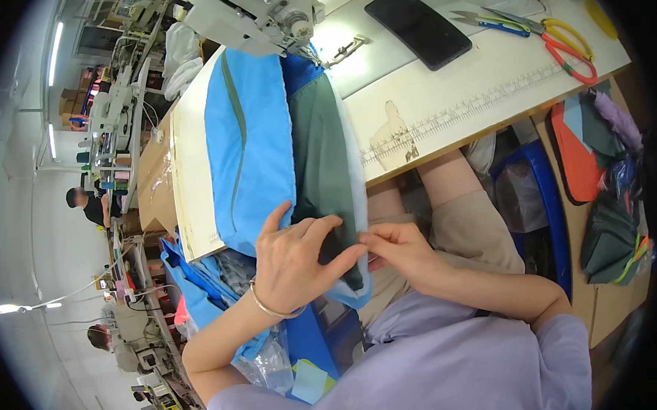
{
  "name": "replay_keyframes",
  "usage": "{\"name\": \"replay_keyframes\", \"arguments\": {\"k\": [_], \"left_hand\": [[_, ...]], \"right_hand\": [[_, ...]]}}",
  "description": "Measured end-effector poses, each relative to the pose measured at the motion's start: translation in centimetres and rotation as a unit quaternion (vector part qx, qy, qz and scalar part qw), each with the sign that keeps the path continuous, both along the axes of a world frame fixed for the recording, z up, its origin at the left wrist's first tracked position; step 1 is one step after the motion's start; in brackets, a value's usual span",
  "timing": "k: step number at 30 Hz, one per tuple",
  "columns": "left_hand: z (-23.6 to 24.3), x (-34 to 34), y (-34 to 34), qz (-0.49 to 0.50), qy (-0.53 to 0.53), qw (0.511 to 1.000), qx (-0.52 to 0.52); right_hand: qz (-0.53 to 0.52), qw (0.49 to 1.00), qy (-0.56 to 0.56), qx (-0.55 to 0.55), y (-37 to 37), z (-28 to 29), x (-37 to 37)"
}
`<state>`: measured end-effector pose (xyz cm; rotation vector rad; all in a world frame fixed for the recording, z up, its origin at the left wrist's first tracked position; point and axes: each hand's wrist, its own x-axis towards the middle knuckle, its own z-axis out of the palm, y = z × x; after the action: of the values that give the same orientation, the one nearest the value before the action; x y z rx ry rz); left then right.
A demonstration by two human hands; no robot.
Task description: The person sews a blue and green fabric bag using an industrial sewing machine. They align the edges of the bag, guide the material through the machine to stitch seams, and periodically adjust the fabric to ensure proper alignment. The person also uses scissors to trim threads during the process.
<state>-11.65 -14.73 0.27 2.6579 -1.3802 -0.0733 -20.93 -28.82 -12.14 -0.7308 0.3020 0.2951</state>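
A sewn fabric piece hangs from the sewing machine (259,19) toward my lap. One part is a bright blue panel (261,127) with a dark green strip running down it. Beside that lies a dark green panel (321,142) with a pale edge. My left hand (294,255), a bangle on its wrist, rests over both panels with its fingers apart, its thumb reaching to the pale edge. At that edge my right hand (401,253) pinches the green panel between thumb and fingers. The fabric's far end is at the machine's lit needle area; the needle itself is hard to make out.
On the table (479,97), which has a printed ruler, lie a black phone (418,28), small blue-handled snips (503,25) and scissors (569,51) with red and yellow handles. Fabric pieces (608,227) lie at the right. Blue cloth (199,278) hangs at the left.
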Motion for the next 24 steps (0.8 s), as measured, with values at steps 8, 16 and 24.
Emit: {"name": "replay_keyframes", "arguments": {"k": [8, 16, 24], "left_hand": [[0.2, 0.4, 0.9, 0.027, 0.090, 0.996, -0.009], [2.0, -0.4, -1.5, 0.041, 0.079, 0.996, 0.000], [1.5, 0.2, -2.1, 0.013, 0.111, 0.992, 0.062]], "right_hand": [[-0.005, 0.987, -0.062, -0.151, -1.1, -0.6, 0.1], [-0.054, 0.934, -0.167, -0.310, -0.8, 2.2, -0.4], [-0.051, 0.906, -0.274, -0.318, -1.4, 1.9, -0.5]]}}
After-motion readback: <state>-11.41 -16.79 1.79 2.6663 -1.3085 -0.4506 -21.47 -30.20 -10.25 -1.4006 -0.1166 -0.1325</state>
